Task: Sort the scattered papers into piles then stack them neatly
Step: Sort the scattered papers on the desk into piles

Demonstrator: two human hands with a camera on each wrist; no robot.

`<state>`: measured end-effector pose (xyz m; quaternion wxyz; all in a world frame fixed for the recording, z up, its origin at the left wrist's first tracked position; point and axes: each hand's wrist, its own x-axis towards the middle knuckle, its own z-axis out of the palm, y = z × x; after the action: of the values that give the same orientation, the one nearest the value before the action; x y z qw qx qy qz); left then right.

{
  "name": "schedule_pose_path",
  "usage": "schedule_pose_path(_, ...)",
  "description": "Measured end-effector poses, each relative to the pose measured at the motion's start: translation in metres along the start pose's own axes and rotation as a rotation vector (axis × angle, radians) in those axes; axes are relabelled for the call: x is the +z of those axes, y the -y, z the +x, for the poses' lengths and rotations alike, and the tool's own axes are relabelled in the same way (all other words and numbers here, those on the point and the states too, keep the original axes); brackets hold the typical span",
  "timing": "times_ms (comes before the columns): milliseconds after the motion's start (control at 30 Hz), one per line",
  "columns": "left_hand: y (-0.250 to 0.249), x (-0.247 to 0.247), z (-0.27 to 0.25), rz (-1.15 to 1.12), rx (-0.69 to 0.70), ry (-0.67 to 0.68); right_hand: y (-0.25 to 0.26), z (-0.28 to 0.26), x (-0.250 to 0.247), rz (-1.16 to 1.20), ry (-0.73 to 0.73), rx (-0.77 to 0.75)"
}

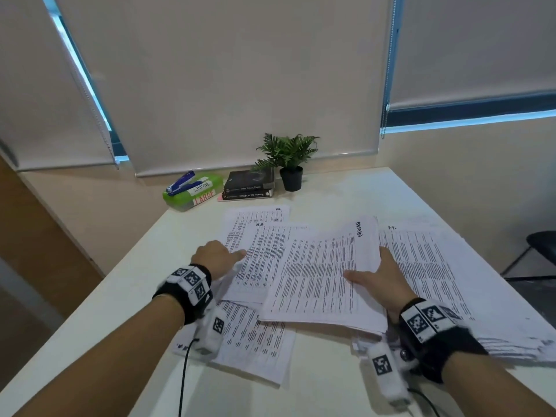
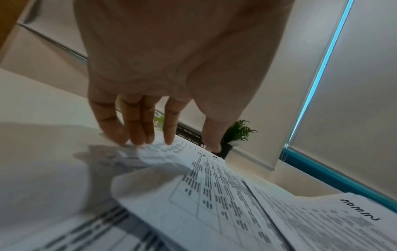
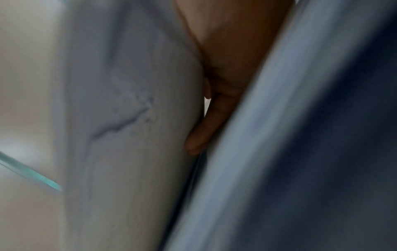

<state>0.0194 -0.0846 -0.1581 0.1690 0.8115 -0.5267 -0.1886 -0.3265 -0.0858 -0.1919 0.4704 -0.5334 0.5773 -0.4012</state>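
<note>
Printed sheets lie overlapped on the white table (image 1: 346,188). My right hand (image 1: 376,272) grips the stack marked ADMIN (image 1: 325,275) at its right edge, thumb on top and fingers underneath, lifting that side. In the right wrist view one finger (image 3: 206,132) shows wedged between blurred paper (image 3: 139,135). My left hand (image 1: 228,254) touches the left edge of the H.R. sheet (image 1: 261,257) with straight fingers (image 2: 137,134). The H.R. sheet (image 2: 214,186) runs partly under the ADMIN stack (image 2: 343,220). An I.T. pile (image 1: 427,266) lies to the right. Another sheet (image 1: 255,341) lies near the front.
At the back of the table stand a potted plant (image 1: 290,164), two dark books (image 1: 249,185) and a green box (image 1: 195,191) with a blue stapler (image 1: 180,182) on it. A dark chair (image 1: 538,248) stands off the table's right side.
</note>
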Motion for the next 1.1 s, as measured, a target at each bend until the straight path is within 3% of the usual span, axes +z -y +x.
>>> schedule_pose_path(233, -0.011, 0.012, 0.016, 0.134, -0.095, 0.134, -0.007, 0.001, -0.002, 0.046, -0.006, -0.017)
schedule_pose_path(400, -0.015, 0.025, 0.028, 0.045, -0.13, 0.178, -0.007, 0.002, -0.001, 0.0, 0.007, -0.035)
schedule_pose_path(600, -0.031, 0.025, 0.024, 0.18, -0.147, 0.142, -0.008, 0.002, 0.0, -0.045, 0.018, -0.043)
schedule_pose_path(767, -0.043, 0.024, 0.021, -0.028, -0.202, 0.17, -0.007, 0.001, 0.0, -0.052, 0.025, -0.053)
schedule_pose_path(933, -0.046, 0.029, 0.019, 0.028, -0.23, 0.077, -0.008, 0.002, 0.001, -0.044, 0.028, -0.064)
schedule_pose_path(1100, -0.046, 0.036, 0.028, -0.089, -0.204, 0.052, -0.008, 0.002, 0.001, -0.046, 0.029, -0.059)
